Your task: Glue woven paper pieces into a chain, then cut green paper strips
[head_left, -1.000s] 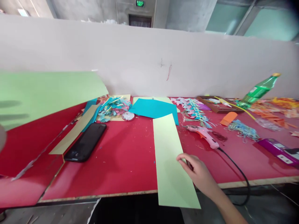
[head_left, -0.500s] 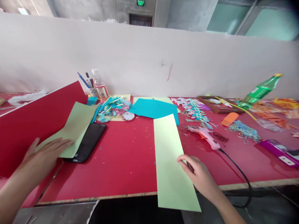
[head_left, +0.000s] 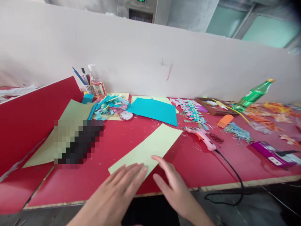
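A pale green strip of paper [head_left: 152, 142] lies slantwise on the red table, near its front edge. My left hand [head_left: 122, 182] rests flat over the strip's near left end, fingers stretched out and side by side. At the strip's right edge is my right hand [head_left: 170, 185], thumb and forefinger apart, with the forefinger tip over the paper. To the left, another pale green sheet [head_left: 70, 114] leans against a red board, beside a blurred-out dark object [head_left: 82, 144].
Behind the strip lies a blue sheet [head_left: 154, 110]. A pink glue gun [head_left: 202, 136] with a black cord is to the right, near a purple power strip [head_left: 270, 153]. Paper scraps [head_left: 110, 105], a clear bottle [head_left: 97, 83] and a tilted green bottle [head_left: 255, 94] stand toward the back wall.
My left hand has left the sheet by the board and come over to the strip. The strip has turned slantwise and lies on the table; my right hand has loosened its pinch.
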A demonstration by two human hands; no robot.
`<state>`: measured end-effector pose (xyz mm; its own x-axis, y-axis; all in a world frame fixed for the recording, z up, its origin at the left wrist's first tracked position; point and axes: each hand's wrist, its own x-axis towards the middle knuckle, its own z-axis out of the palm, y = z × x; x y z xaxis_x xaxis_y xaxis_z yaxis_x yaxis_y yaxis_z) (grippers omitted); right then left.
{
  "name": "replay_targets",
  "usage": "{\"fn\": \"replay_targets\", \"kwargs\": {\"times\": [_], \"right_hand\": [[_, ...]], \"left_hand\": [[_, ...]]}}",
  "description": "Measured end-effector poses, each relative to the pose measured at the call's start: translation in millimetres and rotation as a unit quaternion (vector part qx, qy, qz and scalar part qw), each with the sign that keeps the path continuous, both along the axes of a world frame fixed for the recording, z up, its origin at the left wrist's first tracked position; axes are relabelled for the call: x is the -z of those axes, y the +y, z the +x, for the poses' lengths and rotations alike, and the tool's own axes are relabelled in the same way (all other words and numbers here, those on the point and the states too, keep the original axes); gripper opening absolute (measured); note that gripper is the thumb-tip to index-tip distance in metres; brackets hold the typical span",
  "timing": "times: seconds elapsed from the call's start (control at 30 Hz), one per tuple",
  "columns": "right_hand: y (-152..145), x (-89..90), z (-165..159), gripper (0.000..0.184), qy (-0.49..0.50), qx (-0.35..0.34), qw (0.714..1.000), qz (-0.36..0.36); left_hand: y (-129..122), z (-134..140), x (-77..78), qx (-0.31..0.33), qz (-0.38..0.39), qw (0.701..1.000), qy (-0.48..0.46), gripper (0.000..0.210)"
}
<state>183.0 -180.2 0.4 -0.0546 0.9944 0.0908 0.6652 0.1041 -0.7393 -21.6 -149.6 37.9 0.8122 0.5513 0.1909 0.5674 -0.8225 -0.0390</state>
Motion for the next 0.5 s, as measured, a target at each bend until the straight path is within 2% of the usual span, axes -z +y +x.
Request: {"fn": "replay_targets", "kwargs": {"times": [0.1, 0.2, 0.37, 0.43, 0.5], "right_hand": [[-6, -6.3, -10, 0.048, -0.058, -0.066, 0.996, 0.024], [-8, -10.2, -7, 0.043, -0.117, -0.079, 0.989, 0.052], [-7, -9.2, 6, 0.032, -0.266, -0.017, 0.953, 0.147], [-6, -8.2, 8, 0.032, -0.298, -0.038, 0.941, 0.153], [-3, -7.9, 9, 0.029, -0.292, -0.096, 0.94, 0.146]], "left_hand": [[-6, 17, 9.6, -0.034, -0.007, 0.999, 0.016, 0.052], [4, 1, 14.6, -0.065, -0.015, 0.997, 0.036, 0.053], [18, -34, 14.1, -0.035, -0.078, 0.996, 0.009, 0.055], [20, -38, 15.1, -0.014, -0.094, 0.995, -0.005, 0.053], [19, -38, 15.1, 0.007, -0.113, 0.993, -0.017, 0.049]]}}
